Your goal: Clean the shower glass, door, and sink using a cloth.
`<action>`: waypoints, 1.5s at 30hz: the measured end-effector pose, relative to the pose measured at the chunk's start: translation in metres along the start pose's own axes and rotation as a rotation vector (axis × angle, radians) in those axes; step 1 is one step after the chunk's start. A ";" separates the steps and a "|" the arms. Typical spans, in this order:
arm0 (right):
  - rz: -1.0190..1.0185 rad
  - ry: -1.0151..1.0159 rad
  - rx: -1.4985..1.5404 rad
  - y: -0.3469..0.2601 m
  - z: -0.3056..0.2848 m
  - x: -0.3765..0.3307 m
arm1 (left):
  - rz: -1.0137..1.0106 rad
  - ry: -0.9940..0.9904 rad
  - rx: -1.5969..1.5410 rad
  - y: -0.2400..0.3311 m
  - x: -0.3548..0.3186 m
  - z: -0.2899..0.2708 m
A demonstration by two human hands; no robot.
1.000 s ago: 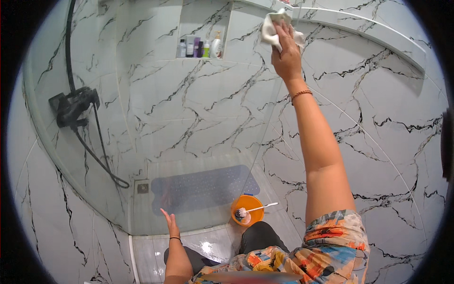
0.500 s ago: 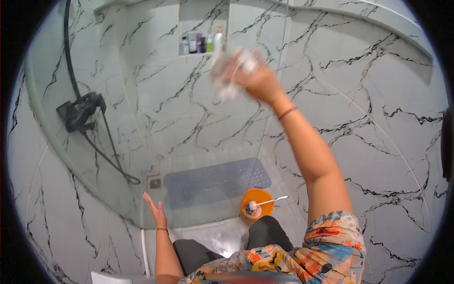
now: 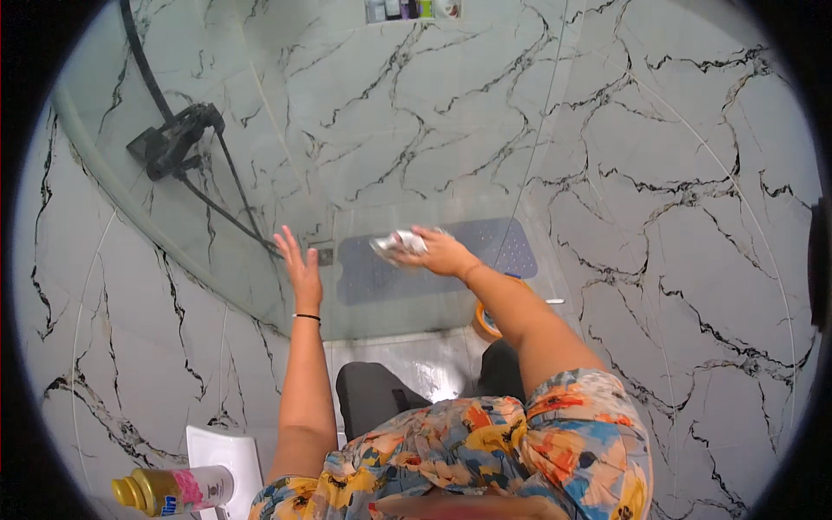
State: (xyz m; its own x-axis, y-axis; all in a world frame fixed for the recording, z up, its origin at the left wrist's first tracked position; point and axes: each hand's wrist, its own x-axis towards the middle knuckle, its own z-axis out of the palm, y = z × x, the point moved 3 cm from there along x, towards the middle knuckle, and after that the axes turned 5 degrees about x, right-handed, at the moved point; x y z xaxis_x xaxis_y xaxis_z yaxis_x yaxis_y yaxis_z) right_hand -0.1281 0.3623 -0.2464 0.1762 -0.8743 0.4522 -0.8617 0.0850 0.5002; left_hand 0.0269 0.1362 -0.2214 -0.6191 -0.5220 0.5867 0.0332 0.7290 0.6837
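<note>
Hands apart in the head view: the right hand [image 3: 444, 253] gripped a crumpled white cloth [image 3: 395, 246], while the empty left hand [image 3: 301, 277] was raised to its left, fingers spread. Seconds earlier the cloth had been high above, by the ledge, then blurred past the bottles [image 3: 412, 9]; it had since dropped low, in line with the mat [image 3: 373, 284]. That drop, by the look of it, brought the cloth's work down to the lower glass [image 3: 468, 186]; whether the two touched could not be told. Just below the right hand, partly hidden by its forearm, sat the orange bucket [image 3: 484, 321]. Beyond the left hand hung the shower hose [image 3: 211, 198].
</note>
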 end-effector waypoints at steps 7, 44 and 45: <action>0.853 -0.064 0.849 -0.089 0.045 -0.107 | -0.125 -0.274 -0.186 0.008 -0.104 0.042; 1.232 1.224 1.844 0.043 -0.026 -0.122 | 1.266 -0.565 0.579 0.150 -0.022 0.238; 1.236 1.227 1.845 0.042 -0.026 -0.123 | 1.175 -0.904 1.068 0.145 -0.019 0.241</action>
State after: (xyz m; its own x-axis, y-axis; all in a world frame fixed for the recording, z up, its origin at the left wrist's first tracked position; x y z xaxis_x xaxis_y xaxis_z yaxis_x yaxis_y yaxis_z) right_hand -0.1738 0.4861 -0.2622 -0.9426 -0.2229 0.2488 0.0053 -0.7548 -0.6560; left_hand -0.1459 0.3585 -0.2385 -0.8449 0.5183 -0.1319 0.4803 0.6268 -0.6135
